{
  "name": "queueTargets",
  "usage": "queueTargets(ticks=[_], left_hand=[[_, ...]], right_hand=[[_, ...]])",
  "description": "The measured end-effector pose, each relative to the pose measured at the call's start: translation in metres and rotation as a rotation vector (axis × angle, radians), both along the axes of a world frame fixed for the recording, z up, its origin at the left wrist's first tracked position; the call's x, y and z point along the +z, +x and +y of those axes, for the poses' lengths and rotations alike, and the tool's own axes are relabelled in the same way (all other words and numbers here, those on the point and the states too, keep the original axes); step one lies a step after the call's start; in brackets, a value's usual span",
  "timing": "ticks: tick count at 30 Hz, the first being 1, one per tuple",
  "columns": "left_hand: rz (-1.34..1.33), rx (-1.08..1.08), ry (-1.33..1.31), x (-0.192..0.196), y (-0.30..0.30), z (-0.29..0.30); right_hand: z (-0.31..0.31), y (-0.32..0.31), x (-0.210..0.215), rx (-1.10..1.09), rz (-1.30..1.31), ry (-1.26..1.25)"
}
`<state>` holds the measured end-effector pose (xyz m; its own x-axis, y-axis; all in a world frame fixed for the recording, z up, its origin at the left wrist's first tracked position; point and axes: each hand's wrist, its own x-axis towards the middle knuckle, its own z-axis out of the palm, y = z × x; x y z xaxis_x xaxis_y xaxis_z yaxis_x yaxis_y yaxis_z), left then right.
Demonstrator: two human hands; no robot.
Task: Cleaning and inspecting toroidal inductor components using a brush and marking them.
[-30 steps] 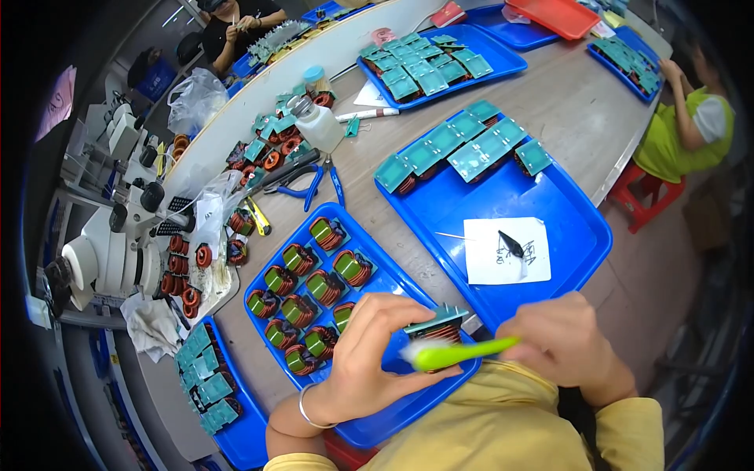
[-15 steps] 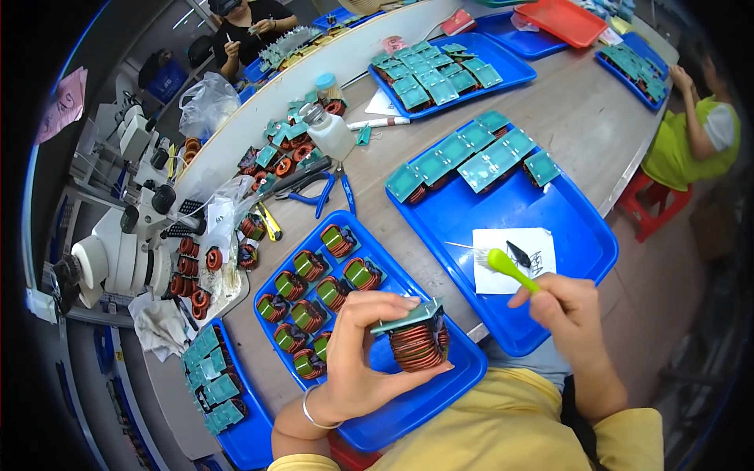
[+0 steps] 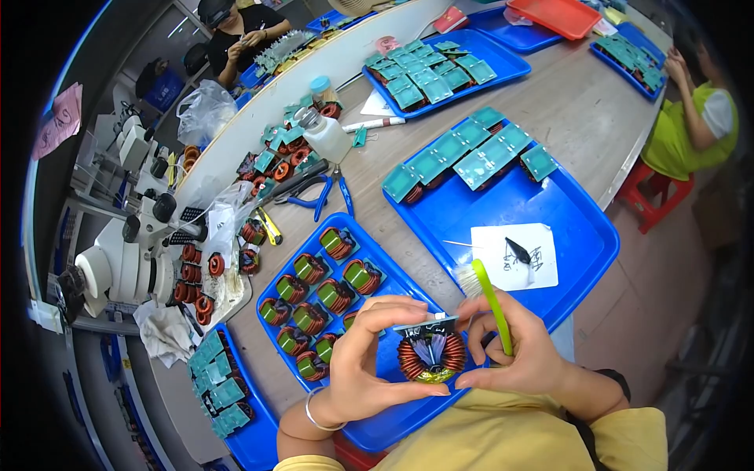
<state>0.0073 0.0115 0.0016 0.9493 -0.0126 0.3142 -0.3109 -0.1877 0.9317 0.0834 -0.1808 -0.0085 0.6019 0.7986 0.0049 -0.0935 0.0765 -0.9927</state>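
My left hand point(image 3: 363, 357) is closed around a copper-wound toroid coil point(image 3: 410, 361) with a small circuit board on top, gripping it between fingers and thumb. The coil's open centre, with dark and purplish parts in it, faces me. In my right hand point(image 3: 528, 349) is a brush point(image 3: 495, 310) with a bright green handle, its pale bristles pointing up and away. My right fingertips and thumb are also at the coil's right side. Beneath the coil lies a blue tray point(image 3: 393, 428) with several similar coils, whose green tops face up.
A second blue tray point(image 3: 577, 228) on the right bears coils under green boards and white paper point(image 3: 483, 243) with a black pointed object point(image 3: 517, 250). Blue-handled pliers point(image 3: 318, 196), a white bottle point(image 3: 326, 137) and loose coils lie beyond. Two people point(image 3: 695, 118) point(image 3: 243, 35) sit nearby.
The coil has turned so its centre faces me. My right hand has come left to the coil, and the brush has swung from lying slantwise to standing nearly upright.
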Motion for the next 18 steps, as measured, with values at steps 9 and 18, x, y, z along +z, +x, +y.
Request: queueTargets(ticks=[9, 18], left_hand=[[-0.060, 0.012, 0.125, 0.001, -0.001, -0.002], [0.174, 0.058, -0.263, 0.008, -0.004, -0.015]], right_hand=[[0.000, -0.001, -0.001, -0.106, -0.045, 0.024], [-0.005, -0.001, 0.004, -0.131, -0.127, 0.051]])
